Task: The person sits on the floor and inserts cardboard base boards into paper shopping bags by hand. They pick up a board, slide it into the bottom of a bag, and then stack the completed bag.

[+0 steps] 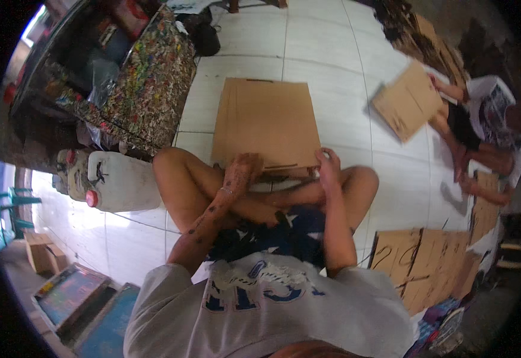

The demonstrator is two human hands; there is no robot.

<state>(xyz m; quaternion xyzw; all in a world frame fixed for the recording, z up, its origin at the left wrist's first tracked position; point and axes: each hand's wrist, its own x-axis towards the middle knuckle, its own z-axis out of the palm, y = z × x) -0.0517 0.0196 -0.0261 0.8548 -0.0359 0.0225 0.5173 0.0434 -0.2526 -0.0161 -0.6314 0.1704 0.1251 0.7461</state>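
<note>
A flat, folded cardboard box [267, 118] lies on the tiled floor before my crossed legs. Dark slots show along its far and near edges, and the near side looks slightly raised, with layers beneath the top panel. My left hand [244, 171] is at the near left part of this edge, its fingers bent and blurred over the cardboard; whether it grips is not plain. At the near right corner, my right hand [329, 165] pinches the edge between thumb and fingers.
To the right, another person [488, 116] sits holding a cardboard sheet [408, 103]. More flattened cardboard [426, 264] lies at my lower right. On my left stand a white plastic jerrycan [123, 181] and a bench with a speckled surface [153, 80]. Blue-topped trays [72, 293] lie lower left.
</note>
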